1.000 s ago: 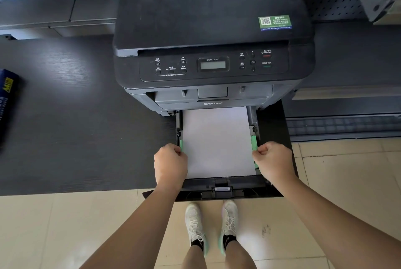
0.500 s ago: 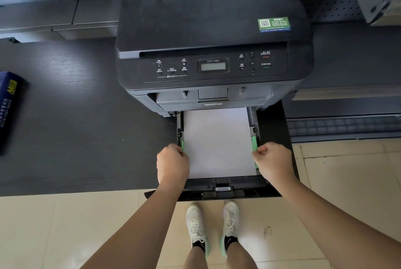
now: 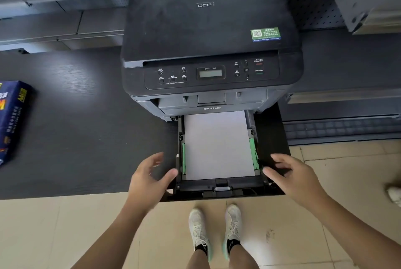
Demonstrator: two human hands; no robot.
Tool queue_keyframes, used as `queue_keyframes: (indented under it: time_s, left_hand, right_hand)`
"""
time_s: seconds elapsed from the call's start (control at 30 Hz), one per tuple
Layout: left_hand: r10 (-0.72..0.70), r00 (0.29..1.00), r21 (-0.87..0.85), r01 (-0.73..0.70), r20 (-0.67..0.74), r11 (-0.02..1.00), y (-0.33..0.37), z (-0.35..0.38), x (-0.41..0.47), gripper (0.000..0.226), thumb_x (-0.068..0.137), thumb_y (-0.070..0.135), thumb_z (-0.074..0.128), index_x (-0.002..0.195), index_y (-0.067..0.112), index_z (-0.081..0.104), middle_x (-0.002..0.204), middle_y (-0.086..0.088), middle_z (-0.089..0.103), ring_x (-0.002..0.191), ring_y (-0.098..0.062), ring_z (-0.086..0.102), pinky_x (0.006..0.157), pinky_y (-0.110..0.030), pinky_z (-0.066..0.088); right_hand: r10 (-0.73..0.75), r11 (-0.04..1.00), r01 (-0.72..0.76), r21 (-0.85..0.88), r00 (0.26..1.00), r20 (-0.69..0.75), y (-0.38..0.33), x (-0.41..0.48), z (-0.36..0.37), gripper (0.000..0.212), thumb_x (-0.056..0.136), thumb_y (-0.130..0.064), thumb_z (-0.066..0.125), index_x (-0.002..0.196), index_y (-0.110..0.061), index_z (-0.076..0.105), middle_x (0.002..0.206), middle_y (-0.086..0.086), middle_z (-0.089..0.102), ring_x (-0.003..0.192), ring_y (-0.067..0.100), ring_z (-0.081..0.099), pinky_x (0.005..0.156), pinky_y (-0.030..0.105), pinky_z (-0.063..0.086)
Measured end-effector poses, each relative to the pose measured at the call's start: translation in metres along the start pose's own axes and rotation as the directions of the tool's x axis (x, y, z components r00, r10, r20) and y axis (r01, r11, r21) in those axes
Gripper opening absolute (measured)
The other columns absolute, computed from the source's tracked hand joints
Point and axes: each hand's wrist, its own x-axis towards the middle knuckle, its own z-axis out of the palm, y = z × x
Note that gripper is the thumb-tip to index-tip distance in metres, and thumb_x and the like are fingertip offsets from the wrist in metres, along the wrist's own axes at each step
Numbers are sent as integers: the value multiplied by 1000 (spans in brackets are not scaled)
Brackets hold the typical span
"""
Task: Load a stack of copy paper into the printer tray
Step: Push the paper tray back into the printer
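Note:
A black printer (image 3: 208, 29) stands on a dark table. Its paper tray (image 3: 221, 190) is pulled out toward me. A stack of white copy paper (image 3: 218, 145) lies flat in the tray between two green side guides (image 3: 252, 153). My left hand (image 3: 147, 179) hovers beside the tray's left wall, fingers spread, thumb near the wall. To the right of the tray's right wall is my right hand (image 3: 290, 173), fingers apart and holding nothing. Both hands are off the paper.
A blue wrapped ream of paper (image 3: 13, 119) lies on the dark table (image 3: 76, 138) at the far left. Grey shelving runs behind the printer. Tiled floor and my white shoes (image 3: 214, 229) are below the table's front edge. Another shoe shows at the right edge.
Both hands were closed on the paper's side edges at the green guides. Now they have let go, opened, and moved outward to either side of the tray.

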Motion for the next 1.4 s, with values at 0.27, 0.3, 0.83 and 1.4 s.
queue_keyframes:
  time_s: [0.27, 0.3, 0.83, 1.4]
  left_hand:
    - [-153, 985, -74, 158, 75, 985, -54, 1, -50, 90, 60, 13, 95, 137, 27, 50, 130, 9, 60, 122, -15, 55, 108, -34, 39]
    - [-177, 983, -89, 180, 44, 980, -54, 8, -52, 82, 62, 13, 93, 130, 32, 52, 125, 10, 62, 118, -16, 57, 108, -35, 41]
    - [-270, 961, -233, 249, -65, 940, -26, 23, -21, 55, 80, 12, 81, 131, 17, 58, 111, 3, 68, 106, -18, 63, 87, -29, 44]
    - [-79, 973, -174, 42, -215, 984, 46, 29, 121, 24, 92, 12, 65, 116, 11, 61, 93, 7, 68, 86, -12, 61, 81, -24, 41]
  right_hand:
    - [128, 992, -129, 11, 987, 100, 51, -44, 7, 82, 65, -41, 87, 138, -32, 49, 118, -9, 62, 100, 13, 65, 87, 27, 51]
    - [141, 989, -143, 27, 988, 63, 52, -44, 13, 78, 66, -40, 87, 135, -31, 52, 114, -6, 64, 97, 14, 67, 86, 27, 51]
    - [114, 966, -71, 249, 979, -166, 24, -15, 29, 33, 75, -5, 81, 105, -15, 72, 118, -13, 62, 100, 6, 66, 77, -9, 37]
    - [69, 983, -14, 182, 951, -303, -44, 132, 32, 29, 86, -21, 68, 113, -11, 66, 94, -3, 72, 89, 6, 63, 68, -6, 35]
